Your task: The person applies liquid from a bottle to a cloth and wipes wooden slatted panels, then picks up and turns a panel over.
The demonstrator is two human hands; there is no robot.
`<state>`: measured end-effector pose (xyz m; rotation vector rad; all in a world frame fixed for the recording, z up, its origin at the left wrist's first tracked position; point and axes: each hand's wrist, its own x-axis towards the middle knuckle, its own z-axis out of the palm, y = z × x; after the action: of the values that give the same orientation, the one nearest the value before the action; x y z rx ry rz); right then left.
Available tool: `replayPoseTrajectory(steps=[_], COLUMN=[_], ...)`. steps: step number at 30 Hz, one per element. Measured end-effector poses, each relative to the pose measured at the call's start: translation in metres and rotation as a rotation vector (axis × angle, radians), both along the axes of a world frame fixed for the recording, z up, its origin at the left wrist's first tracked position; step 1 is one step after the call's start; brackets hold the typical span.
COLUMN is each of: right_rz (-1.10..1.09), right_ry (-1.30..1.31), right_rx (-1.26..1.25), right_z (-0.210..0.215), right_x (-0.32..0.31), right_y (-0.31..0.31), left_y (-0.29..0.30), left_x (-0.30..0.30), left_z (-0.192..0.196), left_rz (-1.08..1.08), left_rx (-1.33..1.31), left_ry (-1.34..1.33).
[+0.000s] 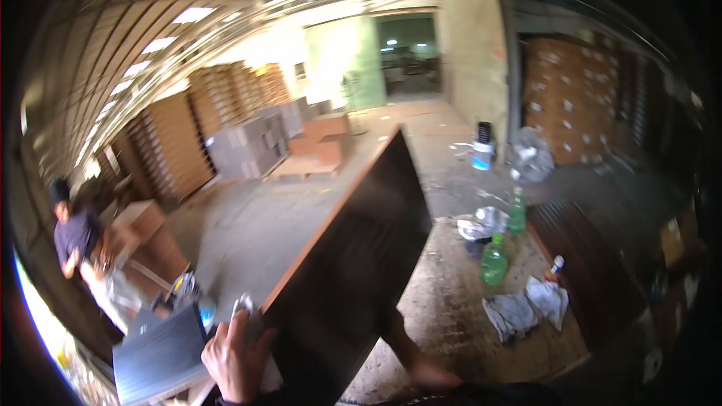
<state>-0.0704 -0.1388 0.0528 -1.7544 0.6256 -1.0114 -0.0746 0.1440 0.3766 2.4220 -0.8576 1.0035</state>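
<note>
A large dark wooden panel (350, 256) with a brown edge stands tilted up in front of me, above the worktable. My left hand (239, 353) is at the panel's lower left edge, its fingers closed on a crumpled whitish cloth (245, 304). From the lower right my right hand (395, 327) reaches to the back of the panel; its fingers are hidden there. Left of my left hand lies another dark board (162, 357).
On the worktable (444, 316) are two green bottles (494, 262), white cloths (526, 308) and a crumpled plastic bag (483, 222). A dark ribbed panel (583, 263) lies along its right side. A co-worker (79, 240) stands at left by cartons (143, 233). A bucket (483, 154) is beyond.
</note>
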Motion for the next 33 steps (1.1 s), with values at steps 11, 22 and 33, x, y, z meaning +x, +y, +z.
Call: replayPoseTrajectory(steps=[11,22,33], right_rz=[-0.132,0.406,0.62], right_ry=[0.122,-0.078,0.36], right_rx=[0.588,-1.024,-1.02], right_z=[-0.024,0.256,0.273], right_x=[0.014,-0.034,-0.017], right_y=[-0.08,-0.012,0.021], left_y=[-0.099,-0.116,0.123], left_x=[0.012,0.014,0.057], left_z=[-0.019,-0.044,-0.088], left_rz=[-0.125,-0.192,-0.223], left_rx=[0.182,0.265,-0.86], left_ry=[0.092,0.072,0.736])
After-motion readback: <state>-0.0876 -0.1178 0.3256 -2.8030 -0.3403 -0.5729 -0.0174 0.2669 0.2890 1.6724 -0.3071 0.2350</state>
